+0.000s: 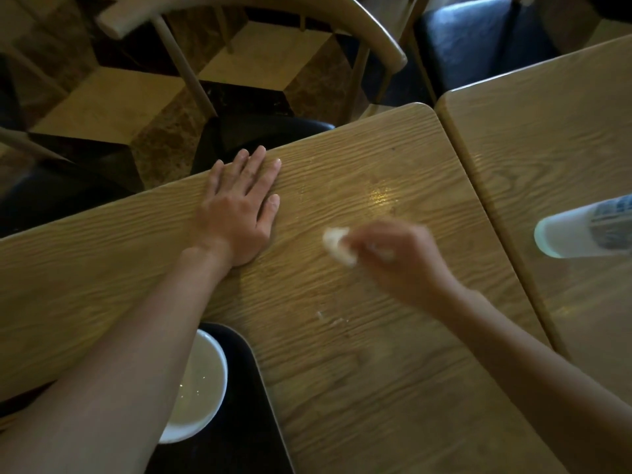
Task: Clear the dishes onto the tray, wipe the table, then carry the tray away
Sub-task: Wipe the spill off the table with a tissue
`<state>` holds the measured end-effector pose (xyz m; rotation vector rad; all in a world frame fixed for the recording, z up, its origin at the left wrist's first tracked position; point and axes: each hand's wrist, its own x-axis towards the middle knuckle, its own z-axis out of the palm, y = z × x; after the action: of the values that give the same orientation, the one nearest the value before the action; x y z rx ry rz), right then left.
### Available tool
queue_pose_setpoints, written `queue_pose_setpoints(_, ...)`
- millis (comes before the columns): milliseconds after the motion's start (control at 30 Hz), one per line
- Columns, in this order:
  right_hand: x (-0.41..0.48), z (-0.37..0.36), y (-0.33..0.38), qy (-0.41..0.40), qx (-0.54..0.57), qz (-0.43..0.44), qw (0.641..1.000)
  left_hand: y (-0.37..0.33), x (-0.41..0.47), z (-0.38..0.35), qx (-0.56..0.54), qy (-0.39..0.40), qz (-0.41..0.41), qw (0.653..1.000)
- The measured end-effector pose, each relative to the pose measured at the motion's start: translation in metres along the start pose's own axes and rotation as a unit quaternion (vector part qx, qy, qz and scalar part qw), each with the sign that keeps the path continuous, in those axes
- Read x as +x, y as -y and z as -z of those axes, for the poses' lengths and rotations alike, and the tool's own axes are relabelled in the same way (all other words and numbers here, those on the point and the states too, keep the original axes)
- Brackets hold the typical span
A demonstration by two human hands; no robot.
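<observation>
My left hand [239, 206] lies flat on the wooden table [359, 354], fingers spread, near its far edge. My right hand [400, 258] is blurred with motion and pinches a crumpled white tissue [337, 246] against the tabletop at its middle. A black tray [246, 405] rests at the table's near edge, partly under my left forearm. On it stands a white bowl [201, 384], half hidden by that arm. Small pale crumbs [328, 318] lie on the wood between the tissue and the tray.
A second wooden table [547, 138] adjoins on the right, with a white plastic bottle [578, 232] on it. A wooden chair [239, 35] with a dark seat stands beyond the far edge. A dark cushioned seat [478, 39] is at the upper right.
</observation>
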<state>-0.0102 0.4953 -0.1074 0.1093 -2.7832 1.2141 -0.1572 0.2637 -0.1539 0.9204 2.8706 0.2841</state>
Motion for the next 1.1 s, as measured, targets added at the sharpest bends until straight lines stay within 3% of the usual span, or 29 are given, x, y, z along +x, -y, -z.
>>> queue_pose_setpoints(100, 0.06, 0.007, -0.022, -0.097, -0.063, -0.058, 0.992, 0.0, -0.001, -0.001, 0.008, -0.001, 0.002, 1.0)
queue_pose_setpoints(233, 0.128, 0.0, -0.03, -0.072, -0.089, -0.077, 0.99, -0.001, 0.0, -0.001, 0.004, 0.003, -0.001, 1.0)
queue_pose_setpoints(333, 0.15, -0.008, -0.025, -0.001, -0.114, -0.047, 0.992, 0.0, 0.0, -0.001, -0.011, -0.008, 0.0, 1.0)
queue_pose_setpoints(433, 0.138, -0.016, -0.011, 0.078, -0.113, 0.087, 0.987, 0.002, 0.0, -0.003, -0.03, -0.023, 0.007, 0.999)
queue_pose_setpoints(533, 0.085, -0.028, 0.007, 0.202, -0.065, 0.185, 0.96, 0.001, 0.0, -0.004, -0.026, -0.031, 0.006, 0.999)
queue_pose_setpoints(633, 0.018, -0.03, 0.024, 0.345, -0.015, 0.216, 0.913, 0.001, 0.0, -0.003, -0.037, -0.029, 0.005, 0.999)
queue_pose_setpoints(700, -0.006, -0.027, 0.028, 0.386, 0.007, 0.216, 0.897, 0.001, -0.001, -0.004, -0.034, -0.028, 0.003, 0.999)
queue_pose_setpoints(767, -0.002, -0.017, 0.021, 0.299, 0.026, 0.183, 0.936, 0.001, -0.001, -0.003, -0.036, -0.021, 0.001, 0.999)
queue_pose_setpoints(833, 0.021, -0.004, 0.005, 0.133, -0.007, 0.117, 0.984, 0.001, -0.002, -0.002, -0.03, -0.015, 0.003, 0.999)
queue_pose_setpoints(933, 0.054, 0.013, -0.021, -0.018, -0.098, -0.002, 0.995, 0.0, -0.002, 0.0, 0.002, 0.018, 0.005, 1.0)
queue_pose_setpoints(1000, 0.057, 0.007, -0.025, -0.038, -0.11, -0.045, 0.992, 0.0, -0.001, 0.002, 0.026, 0.051, 0.01, 0.998)
queue_pose_setpoints(1100, 0.031, -0.012, -0.005, 0.025, -0.096, 0.038, 0.994, -0.004, -0.001, 0.006, 0.029, 0.08, 0.031, 0.996)
